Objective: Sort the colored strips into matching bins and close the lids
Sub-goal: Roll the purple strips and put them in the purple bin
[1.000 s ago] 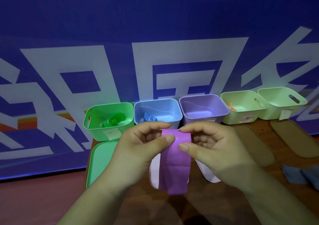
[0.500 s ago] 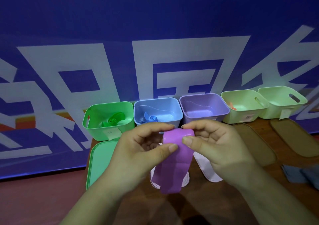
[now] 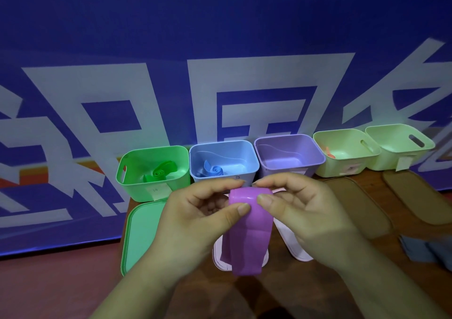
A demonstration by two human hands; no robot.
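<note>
- five open plastic bins stand in a row at the far edge of the table (image 3: 293, 294), against a blue backdrop (image 3: 220, 25) with large white shapes.
- from my left: the green bin (image 3: 137, 189) holds a green strip (image 3: 160, 170), partly coiled.
- the blue bin (image 3: 247, 174) beside it holds a blue strip (image 3: 214, 170) rolled into a loose spiral.
- the purple bin (image 3: 288, 157) comes next, its smooth floor and walls in full view.
- a pale yellow-green bin (image 3: 342, 169) shows a small orange piece (image 3: 329, 152) against its left wall; i cannot tell what it is.
- a second pale bin (image 3: 391, 157) with a slot handle ends the row.
- all the bins are rounded rectangles of smooth, matte plastic.
- the purple strip (image 3: 247, 235) is in the air in front of the blue and purple bins, bent over at its top and hanging down as a flat, glossy band.
- the left hand (image 3: 195, 216) pinches the strip's top between thumb and forefinger; the right hand (image 3: 300, 211) pinches it the same way, just beside the left.
- lids lie flat on the table: a green lid (image 3: 141, 235) at the left, two pale lids (image 3: 297, 250) under the hands, two brown lids (image 3: 359, 206) at the right.
- grey-blue strips (image 3: 430, 250) lie at the right edge.
</note>
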